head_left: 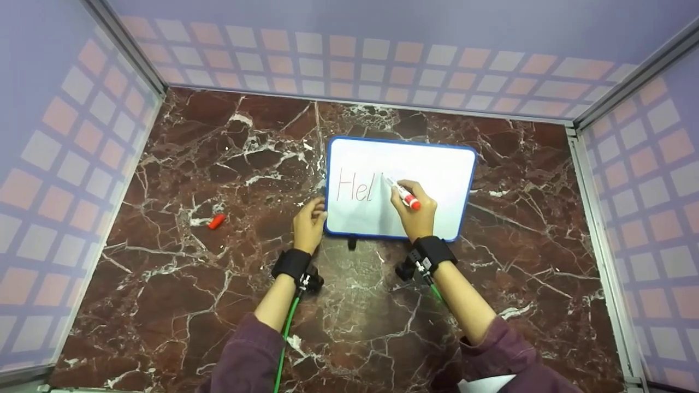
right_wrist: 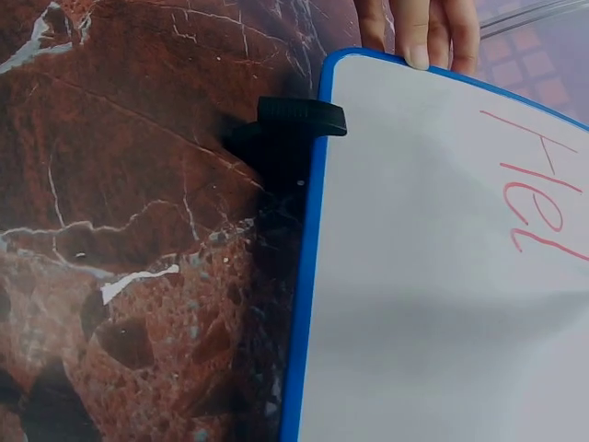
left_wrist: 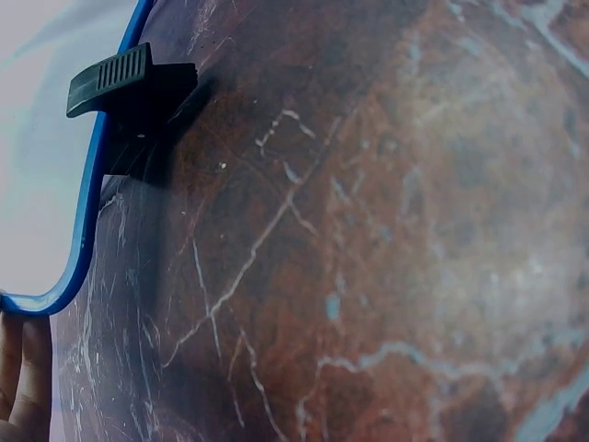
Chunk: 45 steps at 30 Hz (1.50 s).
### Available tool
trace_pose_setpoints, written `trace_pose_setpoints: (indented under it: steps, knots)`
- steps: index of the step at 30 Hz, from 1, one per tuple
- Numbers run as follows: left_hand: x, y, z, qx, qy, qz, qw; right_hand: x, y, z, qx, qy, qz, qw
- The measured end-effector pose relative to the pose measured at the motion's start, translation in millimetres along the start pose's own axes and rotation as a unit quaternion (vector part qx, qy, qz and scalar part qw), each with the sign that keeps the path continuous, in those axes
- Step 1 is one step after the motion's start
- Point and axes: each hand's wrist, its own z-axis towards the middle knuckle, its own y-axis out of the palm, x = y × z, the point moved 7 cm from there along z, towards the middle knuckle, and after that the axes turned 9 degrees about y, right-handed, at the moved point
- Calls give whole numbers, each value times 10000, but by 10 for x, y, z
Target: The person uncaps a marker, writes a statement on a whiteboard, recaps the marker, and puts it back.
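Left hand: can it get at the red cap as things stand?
Probably yes. The red cap lies off to the left of the left hand, and nothing visible stands between them. The hand touches the whiteboard's left edge, so it would likely have to leave that first.

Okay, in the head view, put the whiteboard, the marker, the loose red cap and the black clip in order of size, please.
Largest to smallest:
1. Whiteboard
2. Marker, partly hidden
3. Red cap
4. Black clip, judging by its visible part
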Motion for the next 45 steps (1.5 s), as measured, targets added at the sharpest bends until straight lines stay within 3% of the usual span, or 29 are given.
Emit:
trace_pose_setpoints:
  steps: [14, 45]
  knots:
    - [14, 9, 1, -51, 8, 47, 10000, 27, 23, -14, -179, 118, -2, 9998]
    - [-6, 10, 9, -58, 2, -36, 10000, 134, 51, -376, -295, -94, -11, 9995]
